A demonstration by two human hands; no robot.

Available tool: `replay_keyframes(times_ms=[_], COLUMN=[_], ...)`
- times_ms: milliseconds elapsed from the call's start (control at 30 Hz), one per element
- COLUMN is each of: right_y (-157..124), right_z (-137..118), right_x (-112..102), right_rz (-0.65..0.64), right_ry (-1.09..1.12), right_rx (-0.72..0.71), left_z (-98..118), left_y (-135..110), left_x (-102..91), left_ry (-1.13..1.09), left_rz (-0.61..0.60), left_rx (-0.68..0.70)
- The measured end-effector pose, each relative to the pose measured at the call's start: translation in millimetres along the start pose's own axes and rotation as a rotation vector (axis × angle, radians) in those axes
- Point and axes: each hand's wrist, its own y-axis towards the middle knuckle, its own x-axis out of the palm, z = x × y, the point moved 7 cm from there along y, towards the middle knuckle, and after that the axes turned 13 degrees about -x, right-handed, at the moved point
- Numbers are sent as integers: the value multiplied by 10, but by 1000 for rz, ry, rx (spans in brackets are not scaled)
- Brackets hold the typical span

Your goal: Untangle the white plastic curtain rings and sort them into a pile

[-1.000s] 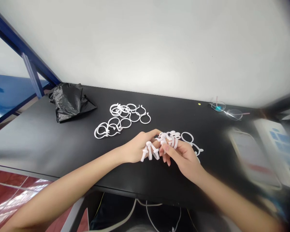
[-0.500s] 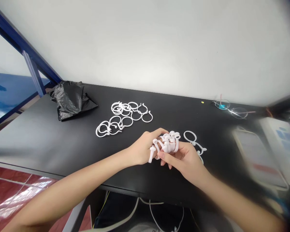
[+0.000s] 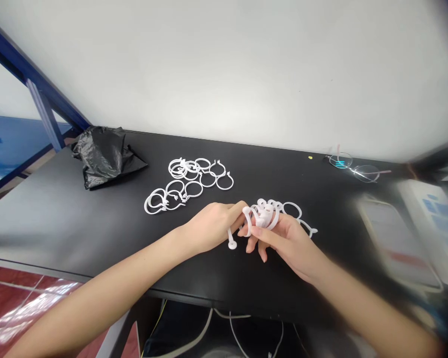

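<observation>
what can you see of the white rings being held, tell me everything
The white rings look like smooth plastic: slim curved bands with small round knobs. They are bunched and overlapping, too tangled to count, above the black table. The right grip clasps most of them, thumb in front; at the left grip, one band hangs down, its knob lowest.

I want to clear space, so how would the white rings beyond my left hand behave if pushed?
The white rings look thin, so they're probably light. Lying flat on the black table, they'd likely slide rather than roll. Several overlap, so one might snag and drag its neighbours along.
</observation>
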Motion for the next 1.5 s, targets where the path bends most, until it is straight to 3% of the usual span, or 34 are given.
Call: replay_keyframes(times_ms=[300, 533, 800, 1100, 1333, 1500], right_y=[-1, -6, -42, -10, 40, 13], right_z=[111, 37, -114, -136, -58, -3], right_x=[-30, -12, -21, -28, -59, -32], right_rz=[23, 30, -80, -88, -82, -120], right_ry=[52, -36, -253, -230, -55, 4], right_rx=[31, -76, -217, -240, -96, 47], left_z=[66, 75, 43, 44, 68, 163], left_y=[-36, -38, -43, -4, -33, -107], left_x=[7, 31, -25, -34, -42, -36], left_ry=[203, 333, -35, -301, -34, 371], left_rz=[53, 96, -19, -79, 61, 234], left_rx=[54, 117, 54, 42, 58, 301])
